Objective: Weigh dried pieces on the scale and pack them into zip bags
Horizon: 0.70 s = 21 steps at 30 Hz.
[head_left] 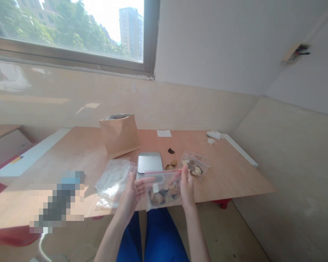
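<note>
A clear zip bag [164, 194] with a red strip along its top hangs just past the table's front edge. Brown, dried-looking pieces and a small white label show through its plastic. At its upper right corner, my right hand [188, 187] grips the bag between thumb and fingers. My left hand [133, 191] is by the bag's left side, thumb apart and index finger stretched across the upper part; motion blurs the fingertips. A second zip bag [195, 165] of similar pieces lies behind my right hand. Beyond the held bag sits a flat silver scale [150, 162].
Flat clear plastic bags [112, 180] lie left of the scale. Behind them stands an open brown paper bag [119, 135]. Loose brown pieces [171, 165], a dark piece [171, 150], a white card [164, 133] and crumpled white scraps [213, 135] lie on the wooden table [235, 174].
</note>
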Each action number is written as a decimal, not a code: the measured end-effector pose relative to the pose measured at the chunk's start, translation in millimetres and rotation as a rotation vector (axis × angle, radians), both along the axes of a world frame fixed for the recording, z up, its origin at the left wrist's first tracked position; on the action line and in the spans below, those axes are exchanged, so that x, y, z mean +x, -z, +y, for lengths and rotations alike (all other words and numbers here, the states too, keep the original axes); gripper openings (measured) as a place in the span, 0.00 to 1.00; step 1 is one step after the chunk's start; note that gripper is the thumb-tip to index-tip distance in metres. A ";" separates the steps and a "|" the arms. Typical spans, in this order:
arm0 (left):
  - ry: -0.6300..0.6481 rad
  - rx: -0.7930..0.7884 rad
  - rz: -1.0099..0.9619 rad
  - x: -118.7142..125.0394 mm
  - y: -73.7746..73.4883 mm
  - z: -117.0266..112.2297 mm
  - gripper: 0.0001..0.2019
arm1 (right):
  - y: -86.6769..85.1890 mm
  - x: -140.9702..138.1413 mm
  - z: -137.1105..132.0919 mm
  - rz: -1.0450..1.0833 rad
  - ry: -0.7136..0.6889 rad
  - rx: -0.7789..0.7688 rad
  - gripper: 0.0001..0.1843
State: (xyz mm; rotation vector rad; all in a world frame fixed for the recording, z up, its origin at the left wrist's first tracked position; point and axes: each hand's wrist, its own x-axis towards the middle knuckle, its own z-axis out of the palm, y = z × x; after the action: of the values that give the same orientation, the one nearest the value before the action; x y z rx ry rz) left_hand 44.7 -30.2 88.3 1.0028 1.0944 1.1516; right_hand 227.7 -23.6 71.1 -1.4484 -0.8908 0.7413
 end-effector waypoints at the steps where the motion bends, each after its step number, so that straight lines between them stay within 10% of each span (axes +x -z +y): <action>1: 0.055 -0.014 -0.013 -2.3 3.7 2.9 0.34 | 3.8 22.7 8.6 -0.036 0.071 -0.040 0.32; 6: 0.076 -0.078 0.048 -14.5 21.8 9.9 0.31 | 13.9 122.5 49.2 -0.310 0.441 -0.163 0.34; 10: 0.087 -0.096 0.099 -12.1 28.0 8.2 0.31 | 22.8 122.3 54.1 -0.550 0.626 -0.130 0.36; 16: 0.042 -0.064 0.151 -12.6 32.9 12.6 0.29 | 59.0 84.8 43.8 -1.259 0.223 -0.089 0.22; 21: -0.034 0.090 0.283 -14.5 37.9 14.3 0.24 | 65.9 134.7 45.5 -1.391 0.071 -0.133 0.18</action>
State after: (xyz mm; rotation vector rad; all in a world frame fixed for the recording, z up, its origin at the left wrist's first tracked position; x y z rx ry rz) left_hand 30.2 -15.8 50.4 1.2490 1.2958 1.1163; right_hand 362.5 21.9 5.2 -2.0621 -1.7976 -0.4271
